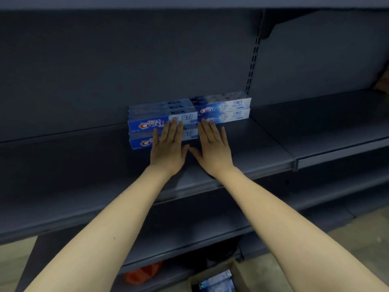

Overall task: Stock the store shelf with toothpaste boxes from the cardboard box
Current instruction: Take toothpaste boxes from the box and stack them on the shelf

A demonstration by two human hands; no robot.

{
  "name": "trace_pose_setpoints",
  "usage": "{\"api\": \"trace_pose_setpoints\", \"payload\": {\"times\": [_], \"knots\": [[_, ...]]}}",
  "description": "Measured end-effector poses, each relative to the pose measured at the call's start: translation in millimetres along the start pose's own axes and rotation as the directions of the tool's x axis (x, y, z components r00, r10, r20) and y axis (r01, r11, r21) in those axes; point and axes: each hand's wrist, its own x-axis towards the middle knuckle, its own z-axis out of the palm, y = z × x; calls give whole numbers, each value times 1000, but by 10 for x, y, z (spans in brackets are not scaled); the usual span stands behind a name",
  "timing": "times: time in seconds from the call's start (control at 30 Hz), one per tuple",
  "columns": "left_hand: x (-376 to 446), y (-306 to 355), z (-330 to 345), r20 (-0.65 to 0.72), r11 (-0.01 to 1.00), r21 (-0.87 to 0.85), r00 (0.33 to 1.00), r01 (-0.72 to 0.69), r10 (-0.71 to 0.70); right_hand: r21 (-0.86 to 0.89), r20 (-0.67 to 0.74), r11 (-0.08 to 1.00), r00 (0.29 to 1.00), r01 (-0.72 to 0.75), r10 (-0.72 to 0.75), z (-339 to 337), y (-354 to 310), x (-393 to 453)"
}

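Head cam view: both my hands are flat with fingers straight and together, left hand [168, 145] pressing the front Crest toothpaste boxes [162, 123], right hand [212, 144] against the paler Crest stack [224, 108], all on the grey shelf [84, 165]. Cardboard box [216, 277] sits on the floor below.

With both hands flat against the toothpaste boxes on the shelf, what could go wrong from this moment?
1. The left hand presses the darker blue stack, which sits further forward than the paler stack. An uneven push may turn it askew.
2. The right hand reaches only the lower pale box, so the upper one may slide off backward.
3. The cardboard box lies on the floor by the feet; the person may trip on it.
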Motion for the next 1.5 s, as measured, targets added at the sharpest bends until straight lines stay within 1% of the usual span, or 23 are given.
{"api": "trace_pose_setpoints", "payload": {"times": [0.07, 0.23, 0.33, 0.47, 0.57, 0.67, 0.77, 0.83, 0.9, 0.97, 1.07, 1.13, 1.2, 1.27, 1.37, 1.43, 1.5], "knots": [[-134, 128, 12, 7, 1000, -10, 1000, -4, 4, 18, -16, 999, 999, -28, 28, -20, 87, -163], [-497, 571, 74, -41, 1000, -21, 999, -16, 15, 34, -159, 998, 986, -50, 55, -61, 378, -701], [-768, 948, 149, -86, 998, -33, 995, -51, 48, 31, -154, 997, 985, -70, 74, -27, 615, -1111], [-1241, 1400, 467, -126, 992, -16, 985, -122, 119, -4, -69, 998, 996, -55, 55, 158, 877, -1718], [-1646, 1615, 824, -129, 990, 17, 982, -137, 138, 7, 11, 997, 997, -77, 77, 376, 973, -2135], [-2041, 1690, 1246, -63, 989, 16, 987, -146, 147, -18, 72, 998, 995, -62, 63, 674, 1015, -2554], [-2369, 1679, 1692, 45, 995, 17, 994, -99, 98, -10, 166, 999, 985, -45, 46, 1068, 1045, -2921], [-2538, 1656, 1999, 115, 998, 23, 991, -67, 64, 32, 242, 998, 969, -55, 45, 1379, 1070, -3119], [-2674, 1619, 2313, 173, 998, 37, 984, -46, 39, 111, 300, 993, 954, -50, 15, 1696, 1115, -3298], [-2800, 1567, 2689, 238, 999, 42, 971, -16, 6, 165, 377, 984, 926, -61, -6, 2052, 1161, -3471], [-2972, 1485, 3320, 299, 1000, 22, 954, 21, -26, 186, 447, 979, 894, -83, -9, 2633, 1228, -3726], [-3075, 1446, 3769, 337, 999, 12, 941, 38, -40, 216, 552, 972, 833, -98, -39, 3054, 1289, -3882], [-3157, 1422, 4180, 375, 998, 1, 925, 63, -58, 208, 640, 973, 766, -98, -60, 3482, 1351, -4017], [-3250, 1397, 4584, 425, 998, 0, 903, 66, -60, 197, 692, 975, 720, -106, -61, 3888, 1385, -4132], [-3341, 1365, 5174, 523, 999, 11, 851, 40, -40, 179, 768, 978, 636, -105, -73, 4450, 1410, -4276], [-3374, 1357, 5546, 546, 999, 15, 837, 31, -34, 176, 805, 980, 587, -97, -86, 4814, 1443, -4348], [-3380, 1357, 5895, 590, 1000, 10, 807, 10, -14, 176, 831, 980, 547, -87, -101, 5161, 1476, -4398]]}}
